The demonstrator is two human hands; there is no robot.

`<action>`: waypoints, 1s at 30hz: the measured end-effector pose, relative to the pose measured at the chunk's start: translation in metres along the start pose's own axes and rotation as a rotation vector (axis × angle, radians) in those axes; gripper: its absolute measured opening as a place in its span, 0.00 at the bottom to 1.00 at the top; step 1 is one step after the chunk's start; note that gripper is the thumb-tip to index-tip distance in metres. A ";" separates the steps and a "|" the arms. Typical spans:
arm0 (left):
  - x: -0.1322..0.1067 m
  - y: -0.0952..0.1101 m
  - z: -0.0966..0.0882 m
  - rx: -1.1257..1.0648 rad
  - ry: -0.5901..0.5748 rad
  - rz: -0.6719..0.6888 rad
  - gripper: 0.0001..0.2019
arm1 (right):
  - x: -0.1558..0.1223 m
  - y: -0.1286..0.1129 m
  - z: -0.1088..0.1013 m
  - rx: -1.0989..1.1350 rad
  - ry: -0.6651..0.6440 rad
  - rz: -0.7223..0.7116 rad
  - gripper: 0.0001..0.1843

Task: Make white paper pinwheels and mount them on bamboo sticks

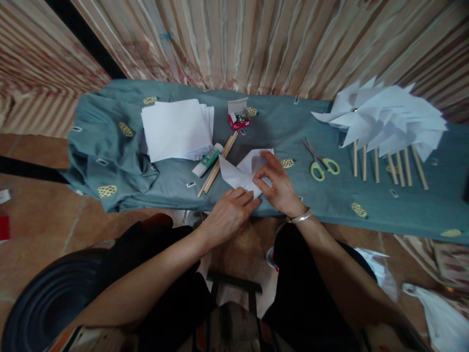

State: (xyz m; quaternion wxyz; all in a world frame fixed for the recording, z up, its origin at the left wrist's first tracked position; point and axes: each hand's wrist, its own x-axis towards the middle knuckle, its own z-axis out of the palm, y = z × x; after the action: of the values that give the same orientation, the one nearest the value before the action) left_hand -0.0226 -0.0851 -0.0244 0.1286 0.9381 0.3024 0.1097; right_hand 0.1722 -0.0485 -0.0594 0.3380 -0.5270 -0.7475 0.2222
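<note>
A white paper pinwheel (240,175), partly folded, lies at the table's front edge between my hands. My left hand (234,210) rests on its near edge, fingers closed together on the paper. With thumb and fingers, my right hand (274,183) pinches the paper near its middle; a bracelet circles that wrist. What lies under the fingertips is hidden. Left of the paper are several thin wooden sticks (216,168) and a green and white glue stick (208,160). Behind it stands an open red and white box (239,121) of small metal pins.
A stack of white paper sheets (176,129) lies at the left. Scissors with yellow-green handles (318,164) lie to the right. Several finished paper pinwheels on sticks (395,117) overlap at the far right. A patterned grey-green cloth (256,225) covers the table; a pleated curtain (234,44) hangs behind.
</note>
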 end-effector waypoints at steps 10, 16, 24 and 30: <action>-0.003 0.001 -0.002 0.004 -0.006 0.001 0.10 | -0.001 -0.003 0.003 -0.041 0.013 -0.002 0.03; -0.004 0.001 -0.002 -0.007 -0.004 -0.002 0.11 | -0.001 -0.003 0.005 -0.044 0.018 0.014 0.03; -0.004 0.002 -0.004 -0.007 -0.016 -0.008 0.11 | -0.003 -0.004 0.007 -0.037 0.025 0.042 0.04; -0.004 0.002 -0.004 -0.004 0.000 -0.004 0.10 | -0.003 -0.002 0.009 -0.053 0.051 0.032 0.03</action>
State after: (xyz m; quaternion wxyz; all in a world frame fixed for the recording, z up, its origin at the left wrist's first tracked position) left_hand -0.0258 -0.0879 -0.0209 0.1306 0.9372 0.3040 0.1102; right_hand 0.1648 -0.0519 -0.0645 0.3391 -0.5530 -0.7358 0.1943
